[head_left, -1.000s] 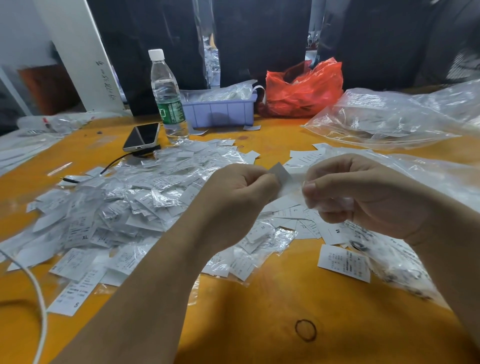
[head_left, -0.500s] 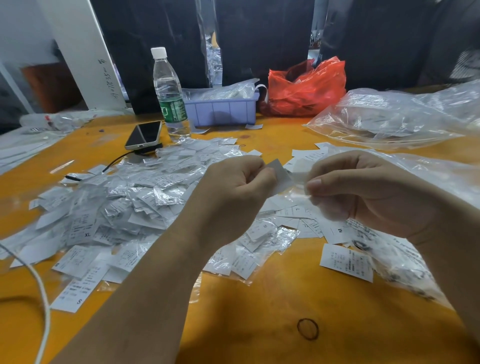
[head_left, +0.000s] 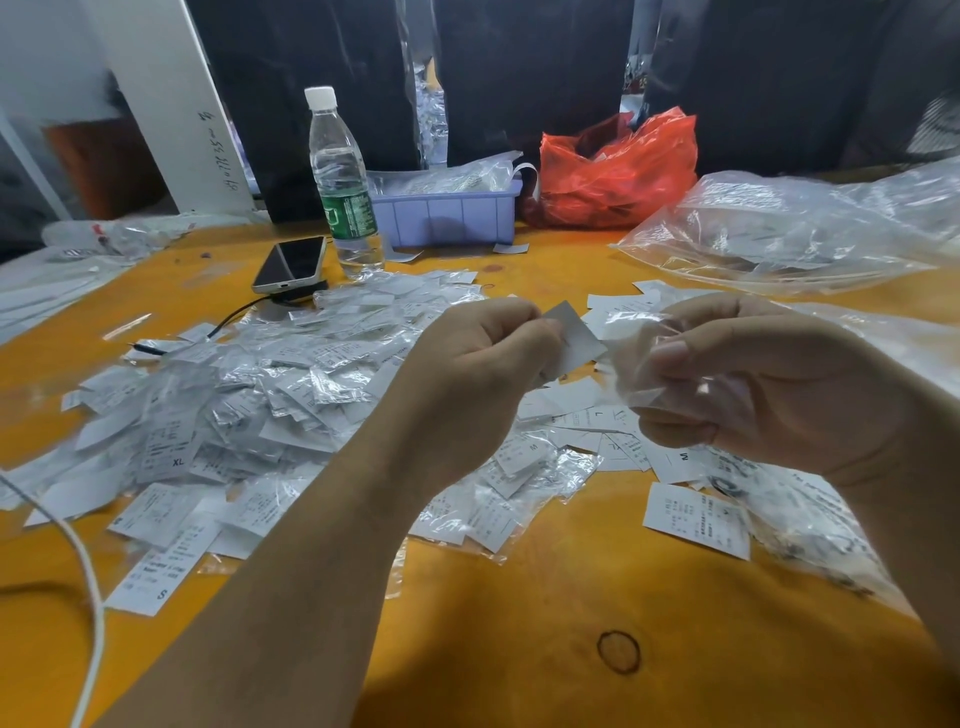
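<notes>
Two hands work above the orange counter (head_left: 519, 623): left hand (head_left: 478, 384) pinches a small white paper label (head_left: 574, 335), right hand (head_left: 769, 384) grips a small clear plastic sleeve (head_left: 631, 364).

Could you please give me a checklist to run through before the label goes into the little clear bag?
1. Left hand pinches the label by one end: ok.
2. Right hand holds the small clear bag: ok.
3. Bag mouth open and facing the label: cannot tell, the film is crumpled and see-through.
4. Label's free corner next to the bag: ok.
5. Label's size mark read: cannot tell, a blank face shows.
</notes>
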